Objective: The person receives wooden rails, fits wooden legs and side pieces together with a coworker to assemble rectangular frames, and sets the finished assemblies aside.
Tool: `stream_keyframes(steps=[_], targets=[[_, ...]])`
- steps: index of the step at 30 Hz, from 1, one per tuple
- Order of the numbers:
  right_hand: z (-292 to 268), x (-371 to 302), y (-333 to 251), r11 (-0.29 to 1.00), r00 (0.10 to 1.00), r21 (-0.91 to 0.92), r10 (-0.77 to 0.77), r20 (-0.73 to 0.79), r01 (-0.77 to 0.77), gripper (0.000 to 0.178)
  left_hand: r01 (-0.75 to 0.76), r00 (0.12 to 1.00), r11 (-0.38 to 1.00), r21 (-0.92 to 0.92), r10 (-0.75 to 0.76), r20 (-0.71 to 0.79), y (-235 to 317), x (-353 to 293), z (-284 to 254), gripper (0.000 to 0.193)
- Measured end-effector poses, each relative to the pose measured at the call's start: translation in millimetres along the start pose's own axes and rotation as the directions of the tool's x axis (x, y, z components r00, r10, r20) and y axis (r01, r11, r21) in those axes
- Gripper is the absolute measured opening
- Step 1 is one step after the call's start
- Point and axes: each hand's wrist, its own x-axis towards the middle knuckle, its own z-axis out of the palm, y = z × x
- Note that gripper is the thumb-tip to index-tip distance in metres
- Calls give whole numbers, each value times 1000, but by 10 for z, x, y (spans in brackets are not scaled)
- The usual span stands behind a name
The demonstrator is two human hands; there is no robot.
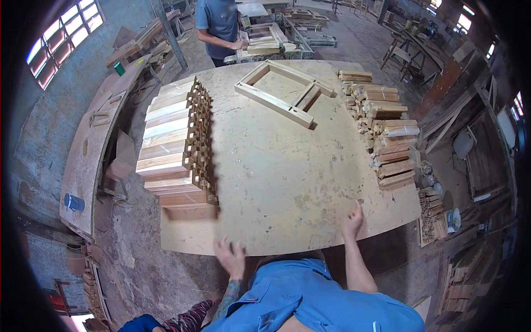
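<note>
My left hand (229, 258) is at the near edge of the worktable (271, 182), fingers spread, holding nothing. Over the right part of the tabletop, near the front, is my right hand (353, 221); one finger points out, the others look loosely bent, and nothing shows in it. A wooden frame (274, 98) with a crossbar lies toward the far edge, out of reach of both hands. Nearest to my left hand is a long stack of notched wooden pieces (166, 138) along the left side. Bundled shorter wooden rails (387, 124) line the right side, beyond my right hand.
Across the far edge a person (220, 27) stands by a bench bearing another frame. A side bench (99, 133) at left carries a blue mug (74, 202) and a green cup (118, 68). A white bucket (453, 220) and wood stock stand right of the table. Another person's patterned sleeve (191, 321) shows at lower left.
</note>
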Motion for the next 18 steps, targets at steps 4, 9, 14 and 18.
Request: stream_keyframes(steps=[4,9,14,18], targets=[[-612,155,702,986,979,-152,42,-200,-74,61,261,932,962,-79,-273,-238,-524,-98,-146,59],[-1077,567,914,942,932,-246,137,-335,-227,60,476,543,300,-827,-839,8,-653,145,127,68],[-1363,982,924,833,837,-334,249,-487,-442,68,489,444,208,-847,-895,36,-524,323,302,73],[-1551,1243,1119,591,587,-277,430,-686,-757,77,644,281,198,-739,-960,-12,-423,505,389,80]])
